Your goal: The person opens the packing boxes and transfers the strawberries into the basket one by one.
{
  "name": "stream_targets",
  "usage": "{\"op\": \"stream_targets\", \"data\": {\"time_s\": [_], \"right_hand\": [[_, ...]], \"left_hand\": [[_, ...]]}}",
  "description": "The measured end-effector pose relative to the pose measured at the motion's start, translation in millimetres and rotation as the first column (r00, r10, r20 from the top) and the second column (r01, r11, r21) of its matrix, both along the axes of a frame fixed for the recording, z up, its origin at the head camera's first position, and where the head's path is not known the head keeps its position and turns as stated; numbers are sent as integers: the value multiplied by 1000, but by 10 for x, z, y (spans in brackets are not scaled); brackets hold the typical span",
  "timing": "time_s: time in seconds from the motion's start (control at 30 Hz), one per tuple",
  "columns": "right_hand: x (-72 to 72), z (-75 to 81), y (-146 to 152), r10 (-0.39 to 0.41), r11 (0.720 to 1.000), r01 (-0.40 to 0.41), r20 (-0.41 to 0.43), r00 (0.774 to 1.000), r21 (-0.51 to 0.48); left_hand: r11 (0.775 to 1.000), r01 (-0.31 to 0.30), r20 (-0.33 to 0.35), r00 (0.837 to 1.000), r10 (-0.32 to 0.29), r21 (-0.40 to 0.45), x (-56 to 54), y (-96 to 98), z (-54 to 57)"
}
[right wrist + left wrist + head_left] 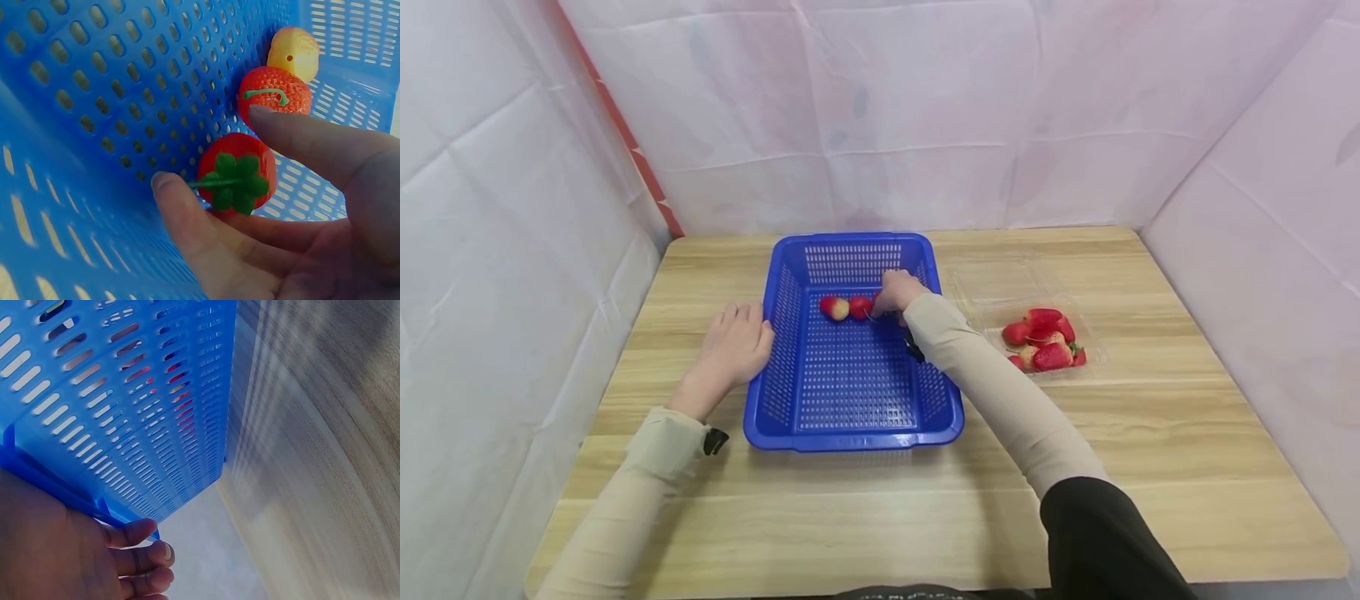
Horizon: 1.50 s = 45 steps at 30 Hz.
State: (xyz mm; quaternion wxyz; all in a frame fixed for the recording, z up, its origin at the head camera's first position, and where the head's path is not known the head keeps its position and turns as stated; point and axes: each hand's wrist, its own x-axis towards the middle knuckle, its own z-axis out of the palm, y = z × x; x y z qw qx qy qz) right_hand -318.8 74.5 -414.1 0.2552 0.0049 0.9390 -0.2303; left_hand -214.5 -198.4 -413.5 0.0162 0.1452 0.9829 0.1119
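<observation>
Blue basket (853, 442) on counter (1150, 433); left hand (737, 343) clasping rim (755, 408) at nine o'clock; right hand (898, 293) grip loose, spread around leafed strawberry (234, 181) toward one o'clock.

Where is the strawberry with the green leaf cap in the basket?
In the right wrist view, the leaf-capped strawberry sits near the centre, between fingers of the right hand, lower left of another red strawberry inside the blue basket.
</observation>
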Motion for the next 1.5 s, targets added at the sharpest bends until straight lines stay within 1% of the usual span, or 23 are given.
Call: {"op": "stream_targets", "data": {"time_s": [0.13, 0.23, 0.5, 0.63, 0.83, 1.07, 1.23, 1.37, 1.5], "right_hand": [[31, 35, 12, -19, 1000, 19, -24, 1000, -9], [51, 68, 21, -31, 999, 31, -23, 999, -6], [59, 137, 20, -12, 1000, 12, -41, 999, -5], [44, 119, 14, 14, 1000, -14, -47, 999, 3], [35, 74, 19, 4, 1000, -4, -25, 1000, -3], [26, 79, -8, 32, 999, -31, -19, 999, 40], [24, 79, -9, 24, 999, -24, -8, 1000, 36], [37, 101, -5, 35, 999, -33, -40, 999, 43], [71, 171, -4, 67, 996, -61, -95, 993, 65]], "left_hand": [[1000, 4, 1, 1000, -4, -4, 2, 4, 3], [1000, 8, 1, 1000, -8, -8, 5, 6, 7], [1000, 1, 6, 1000, -1, -2, 1, -3, 4], [1000, 3, -2, 1000, -3, 0, -5, -12, 1], [1000, 3, 8, 1000, -3, -5, -19, -18, 10], [1000, 2, 9, 1000, -2, 1, -9, -34, 13], [1000, -4, 9, 1000, 4, 3, -5, -31, 9], [1000, -2, 10, 1000, 2, 10, -8, -27, 13], [1000, 3, 14, 1000, -3, 11, -6, -23, 23]]}}
